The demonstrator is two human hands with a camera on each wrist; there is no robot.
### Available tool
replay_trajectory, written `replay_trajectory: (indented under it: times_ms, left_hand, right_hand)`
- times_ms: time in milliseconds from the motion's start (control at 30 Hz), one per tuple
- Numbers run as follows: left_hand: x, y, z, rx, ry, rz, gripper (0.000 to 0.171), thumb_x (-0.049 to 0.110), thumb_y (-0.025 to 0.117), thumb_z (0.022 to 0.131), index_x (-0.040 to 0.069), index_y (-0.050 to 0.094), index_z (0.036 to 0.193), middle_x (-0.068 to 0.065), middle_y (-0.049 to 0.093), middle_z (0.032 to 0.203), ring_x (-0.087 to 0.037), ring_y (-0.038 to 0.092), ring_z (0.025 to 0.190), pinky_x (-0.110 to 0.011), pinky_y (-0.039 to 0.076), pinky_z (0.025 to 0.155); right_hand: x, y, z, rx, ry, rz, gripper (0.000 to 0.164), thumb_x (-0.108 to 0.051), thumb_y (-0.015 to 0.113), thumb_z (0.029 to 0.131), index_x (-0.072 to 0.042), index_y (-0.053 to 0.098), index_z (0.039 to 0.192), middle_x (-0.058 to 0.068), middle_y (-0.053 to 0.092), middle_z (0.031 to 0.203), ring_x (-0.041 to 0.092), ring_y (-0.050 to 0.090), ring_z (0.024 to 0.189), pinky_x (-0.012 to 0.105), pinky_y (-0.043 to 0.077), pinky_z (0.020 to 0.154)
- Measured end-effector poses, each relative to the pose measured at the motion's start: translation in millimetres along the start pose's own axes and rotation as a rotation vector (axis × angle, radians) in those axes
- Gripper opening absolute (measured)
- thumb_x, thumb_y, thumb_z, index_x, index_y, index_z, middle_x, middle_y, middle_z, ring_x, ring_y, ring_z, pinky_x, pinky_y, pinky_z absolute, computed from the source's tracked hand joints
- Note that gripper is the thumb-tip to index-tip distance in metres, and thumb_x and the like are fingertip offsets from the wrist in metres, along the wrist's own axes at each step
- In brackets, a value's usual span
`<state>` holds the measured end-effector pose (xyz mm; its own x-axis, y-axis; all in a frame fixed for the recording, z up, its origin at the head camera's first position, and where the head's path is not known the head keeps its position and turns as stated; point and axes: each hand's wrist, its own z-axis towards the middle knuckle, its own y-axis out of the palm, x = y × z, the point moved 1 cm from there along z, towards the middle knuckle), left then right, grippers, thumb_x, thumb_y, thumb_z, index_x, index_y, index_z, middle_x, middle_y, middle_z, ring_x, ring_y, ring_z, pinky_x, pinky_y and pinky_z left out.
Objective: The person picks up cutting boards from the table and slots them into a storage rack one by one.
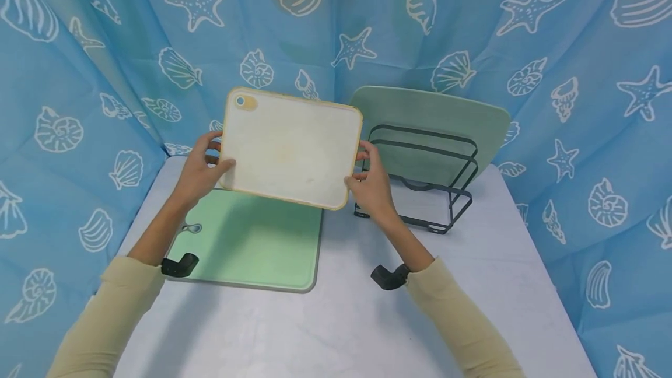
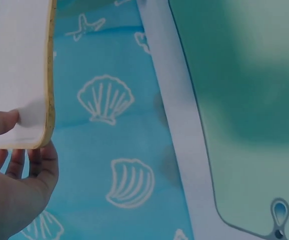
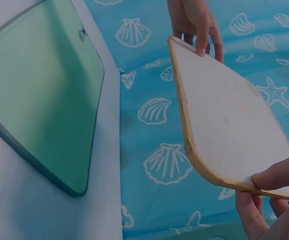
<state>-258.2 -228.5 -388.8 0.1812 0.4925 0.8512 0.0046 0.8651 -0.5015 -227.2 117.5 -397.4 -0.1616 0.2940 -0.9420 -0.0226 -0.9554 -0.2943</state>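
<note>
A white cutting board [image 1: 289, 147] with a yellow rim and a round hole in its upper left corner is held up above the table, tilted. My left hand [image 1: 202, 165] grips its left edge, thumb on the white face and fingers behind. On the opposite edge my right hand [image 1: 371, 182] pinches the board near its lower right corner, thumb in front. In the right wrist view both hands show at the ends of the white cutting board [image 3: 229, 115]. Below it lies a green cutting board [image 1: 257, 244] with a grey edge, partly in shadow.
A black wire rack [image 1: 457, 191] stands at the back right, with a larger grey-green board [image 1: 420, 109] leaning upright in it. The white table [image 1: 357, 319] is bordered by blue curtains [image 1: 367, 10] with shell and starfish prints.
</note>
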Motion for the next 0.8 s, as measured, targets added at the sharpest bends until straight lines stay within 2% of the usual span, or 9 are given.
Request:
replay_trajectory:
  times_ms: [233, 600, 800]
  left_hand:
    - [9.2, 13.8, 3.4, 0.015, 0.05, 0.012, 0.07, 0.01, 0.063, 0.098, 0.008, 0.025, 0.156, -0.024, 0.045, 0.126, -0.034, 0.056, 0.097, -0.021, 0.046, 0.067]
    - [31.7, 36.2, 10.2, 0.015, 0.164, -0.006, 0.069, 0.01, 0.066, 0.097, 0.01, 0.029, 0.155, -0.022, 0.049, 0.12, -0.032, 0.058, 0.091, -0.027, 0.047, 0.072]
    - [42.3, 48.5, 16.3, 0.035, 0.197, -0.015, 0.066, 0.008, 0.067, 0.095, 0.01, 0.035, 0.153, -0.019, 0.052, 0.118, -0.03, 0.059, 0.09, -0.032, 0.048, 0.072]
  right_hand:
    - [-2, -23, 1, -0.012, -0.004, -0.027, 0.072, 0.001, 0.063, 0.092, -0.019, 0.03, 0.154, 0.011, 0.044, 0.138, 0.03, 0.064, 0.098, 0.041, 0.055, 0.072]
    - [-5, -58, 0, 0.025, -0.022, -0.082, 0.073, 0.001, 0.064, 0.093, -0.019, 0.03, 0.155, 0.011, 0.044, 0.138, 0.03, 0.059, 0.102, 0.04, 0.052, 0.072]
    - [-5, -76, 1, 0.054, -0.02, -0.102, 0.073, 0.002, 0.064, 0.093, -0.019, 0.031, 0.154, 0.01, 0.045, 0.139, 0.027, 0.058, 0.102, 0.033, 0.052, 0.069]
